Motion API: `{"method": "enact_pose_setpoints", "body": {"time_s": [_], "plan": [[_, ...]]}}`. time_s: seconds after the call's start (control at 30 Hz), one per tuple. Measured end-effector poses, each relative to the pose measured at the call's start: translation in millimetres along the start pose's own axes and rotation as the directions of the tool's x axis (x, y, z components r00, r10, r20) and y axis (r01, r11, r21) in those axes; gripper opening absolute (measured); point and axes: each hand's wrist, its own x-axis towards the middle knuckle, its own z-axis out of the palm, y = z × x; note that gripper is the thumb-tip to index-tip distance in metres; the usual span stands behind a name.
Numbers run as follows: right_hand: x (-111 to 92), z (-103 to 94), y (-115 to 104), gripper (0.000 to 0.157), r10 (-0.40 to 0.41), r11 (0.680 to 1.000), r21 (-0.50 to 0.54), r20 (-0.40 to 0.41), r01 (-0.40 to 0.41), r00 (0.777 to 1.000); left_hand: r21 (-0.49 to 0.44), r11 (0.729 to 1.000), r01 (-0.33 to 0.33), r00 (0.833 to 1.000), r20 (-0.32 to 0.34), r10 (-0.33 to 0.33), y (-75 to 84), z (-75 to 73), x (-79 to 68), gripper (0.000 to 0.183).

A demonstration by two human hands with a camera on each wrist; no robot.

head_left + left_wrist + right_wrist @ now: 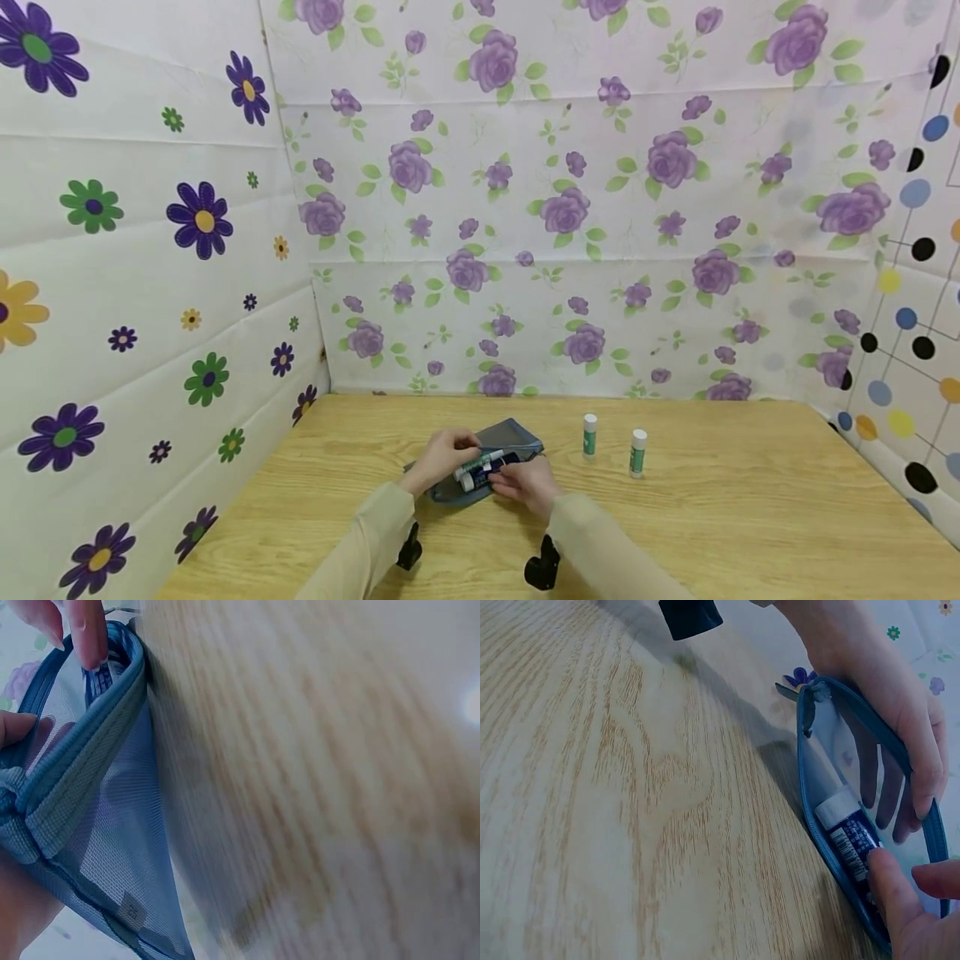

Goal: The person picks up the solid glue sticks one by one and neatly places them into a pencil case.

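Observation:
A blue-grey mesh zip pouch lies on the table, its zipped mouth spread wide. My left hand grips its edge, fingers on the outside showing through the mesh in the right wrist view. Inside lie a dark blue glue stick with a white cap and a green-and-white glue stick beside it. My right hand reaches in at the pouch's right side. One extended fingertip touches the blue stick, and the thumb stays apart from it.
Two green-and-white glue sticks, one nearer the pouch and one farther right, stand upright on the wooden table. Flower-printed cloth hangs behind, with more patterned cloth at both sides.

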Motion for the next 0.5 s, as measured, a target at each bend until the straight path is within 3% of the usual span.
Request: {"method": "enact_pose_setpoints", "body": {"time_s": [0.13, 0.5], "plan": [[2.5, 1.3, 0.7, 0.050, -0.008, 1.000, 0.022, 0.027, 0.007, 1.000, -0.008, 1.000, -0.010, 1.000, -0.003, 0.010, 1.5, -1.1, 0.7, 0.008], [7.2, -6.6, 3.6, 0.032, -0.036, 0.999, -0.007, 0.158, 0.038, 0.987, -0.018, 1.000, -0.018, 1.000, -0.022, 0.018, 2.8, -0.3, 1.0, 0.009]]}}
